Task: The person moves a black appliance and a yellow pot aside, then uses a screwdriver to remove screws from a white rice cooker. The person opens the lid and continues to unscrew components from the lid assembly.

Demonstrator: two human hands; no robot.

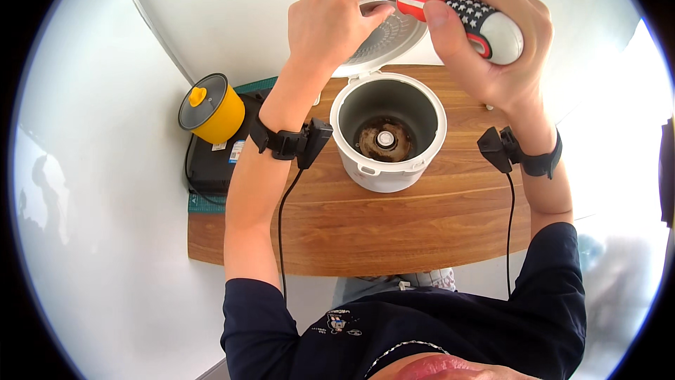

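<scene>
A screwdriver [457,18] with a red collar and a dark, star-patterned handle ending in a white cap is gripped in the right hand [485,35], whose fingers are wrapped closed around the handle. Its metal shaft is pointed leftward, and the tip is met by the left hand [330,21], whose fingers are pinched shut around the tip; what lies under those fingertips cannot be made out. Both hands are raised over the open lid [394,35] of a white rice cooker [387,134], just above the lid's ribbed inner plate.

The rice cooker is set near the back edge of a wooden table [394,232], about midway along it, with its pot removed and a stained heating plate [383,141] exposed at the bottom. At the table's left edge, a yellow pot [211,109] with a grey glass lid is placed on a black device [211,162]. Black wrist straps with cables are worn on both forearms.
</scene>
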